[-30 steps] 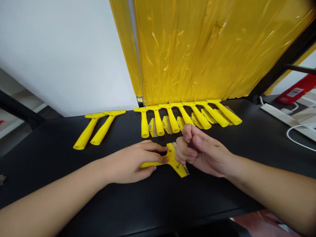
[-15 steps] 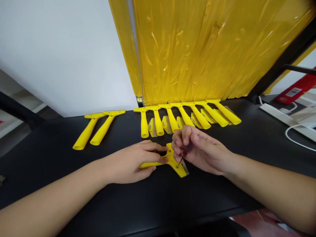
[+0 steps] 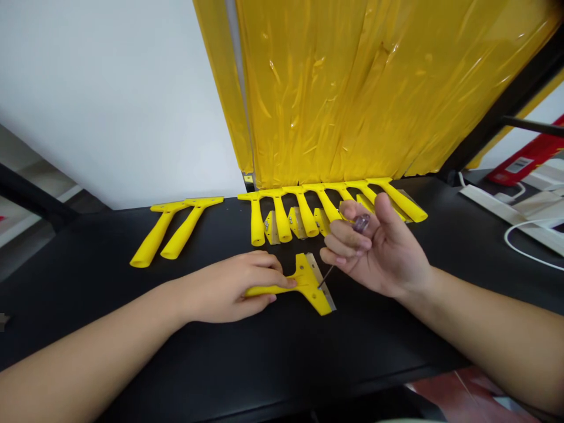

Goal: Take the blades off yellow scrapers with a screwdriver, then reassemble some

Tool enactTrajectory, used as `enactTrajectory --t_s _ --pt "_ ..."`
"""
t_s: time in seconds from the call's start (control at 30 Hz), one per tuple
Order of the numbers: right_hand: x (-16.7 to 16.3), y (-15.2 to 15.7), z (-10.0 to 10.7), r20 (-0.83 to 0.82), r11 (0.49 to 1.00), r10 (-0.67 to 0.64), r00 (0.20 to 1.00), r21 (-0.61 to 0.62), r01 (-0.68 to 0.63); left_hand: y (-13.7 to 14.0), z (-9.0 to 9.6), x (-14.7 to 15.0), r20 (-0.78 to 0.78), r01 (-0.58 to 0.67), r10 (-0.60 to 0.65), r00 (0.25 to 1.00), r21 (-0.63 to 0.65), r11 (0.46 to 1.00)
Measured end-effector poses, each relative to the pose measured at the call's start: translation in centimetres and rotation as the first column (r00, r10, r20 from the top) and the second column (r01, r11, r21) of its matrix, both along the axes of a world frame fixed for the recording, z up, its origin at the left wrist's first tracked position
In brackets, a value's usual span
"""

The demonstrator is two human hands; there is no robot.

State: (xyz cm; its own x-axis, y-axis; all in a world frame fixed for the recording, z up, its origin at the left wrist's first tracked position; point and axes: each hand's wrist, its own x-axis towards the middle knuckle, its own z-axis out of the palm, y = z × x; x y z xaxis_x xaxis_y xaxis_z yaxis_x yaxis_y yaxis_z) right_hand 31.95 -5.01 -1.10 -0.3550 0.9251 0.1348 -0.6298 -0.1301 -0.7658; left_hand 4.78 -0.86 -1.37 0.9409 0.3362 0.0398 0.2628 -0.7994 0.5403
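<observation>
A yellow scraper [image 3: 309, 283] with a metal blade along its right edge lies flat on the black table. My left hand [image 3: 247, 285] is wrapped around its handle, the index finger resting near the head. In my right hand [image 3: 374, 247] is a screwdriver [image 3: 361, 222] with a clear purplish handle, held between curled fingers while the thumb stands away from it. The thin shaft slants down to the left, its tip at the scraper head close to the blade. Whether the tip touches a screw I cannot tell.
Behind my hands, several yellow scraper handles [image 3: 257, 220] stand in a row, with small yellow blade pieces [image 3: 297, 222] between them. Two more yellow handles [image 3: 176, 235] lie at the left. A yellow plastic sheet [image 3: 330, 88] hangs behind. A white cable [image 3: 511, 241] lies at the right.
My right hand has lifted and moved right, its fingers loosening and thumb opening out. The screwdriver is now tilted, and the scraper's blade side is uncovered. My left hand has drawn back slightly along the handle.
</observation>
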Motion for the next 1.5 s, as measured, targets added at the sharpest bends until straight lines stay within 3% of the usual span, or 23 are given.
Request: enactTrajectory --t_s 0.27,0.43,0.6,0.8,0.87,0.97,1.03,1.1,1.17,1.23,1.33,1.5 --pt "1.4 1.6 0.7 -0.102 0.994 -0.098 0.99 0.033 0.101 0.9 0.5 -0.5 0.031 -0.066 0.066 0.997 -0.012 0.998" --pt "1.1 1.8 0.0 -0.157 0.995 -0.093 0.983 -0.059 0.084 1.6 0.3 -1.2 0.063 -0.151 0.147 0.987 0.069 0.986" --pt "0.0 1.1 -1.2 -0.055 0.997 0.004 0.998 -0.071 -0.008 1.9 0.2 -2.0 0.065 -0.206 0.2 0.978 0.094 0.974" --pt "-0.5 0.4 -1.0 -0.042 0.998 0.025 0.999 -0.06 -0.027 2.0 0.0 -2.1 0.026 -0.191 0.19 0.982 0.1 0.976" --pt "-0.2 0.7 -0.9 -0.017 0.998 0.007 1.0 -0.059 -0.008 1.9 0.0 -2.1 0.023 -0.192 0.191 0.981 0.107 0.975" --pt "0.6 1.2 -0.6 0.1 0.994 -0.105 0.989 0.05 0.1 1.6 0.3 -1.8 0.03 -0.181 0.179 0.983 0.136 0.974" --pt "1.1 1.2 -0.6 0.291 0.963 -0.224 0.93 0.213 0.165 1.3 0.5 -1.4 0.036 -0.155 0.151 0.988 0.16 0.975" --pt "1.3 1.0 -0.7 0.513 0.885 -0.388 0.765 0.438 0.156 0.8 0.7 -1.1 0.038 -0.124 0.118 0.992 0.196 0.973" --pt "1.1 0.5 -0.9 0.644 0.796 -0.52 0.562 0.604 0.044 0.2 0.8 -0.7 0.036 -0.105 0.098 0.994 0.258 0.96" --pt "0.8 0.1 -1.2 0.696 0.754 -0.561 0.448 0.653 -0.071 -0.4 0.9 -0.5 0.031 -0.102 0.097 0.995 0.332 0.938" --pt "0.3 -0.4 -1.4 0.735 0.755 -0.541 0.409 0.639 -0.149 -1.1 0.9 -0.3 0.033 -0.103 0.099 0.995 0.431 0.896" --pt "0.1 -0.5 -1.7 0.743 0.774 -0.494 0.451 0.612 -0.161 -1.6 0.8 -0.1 0.069 -0.087 0.06 0.996 0.522 0.848"
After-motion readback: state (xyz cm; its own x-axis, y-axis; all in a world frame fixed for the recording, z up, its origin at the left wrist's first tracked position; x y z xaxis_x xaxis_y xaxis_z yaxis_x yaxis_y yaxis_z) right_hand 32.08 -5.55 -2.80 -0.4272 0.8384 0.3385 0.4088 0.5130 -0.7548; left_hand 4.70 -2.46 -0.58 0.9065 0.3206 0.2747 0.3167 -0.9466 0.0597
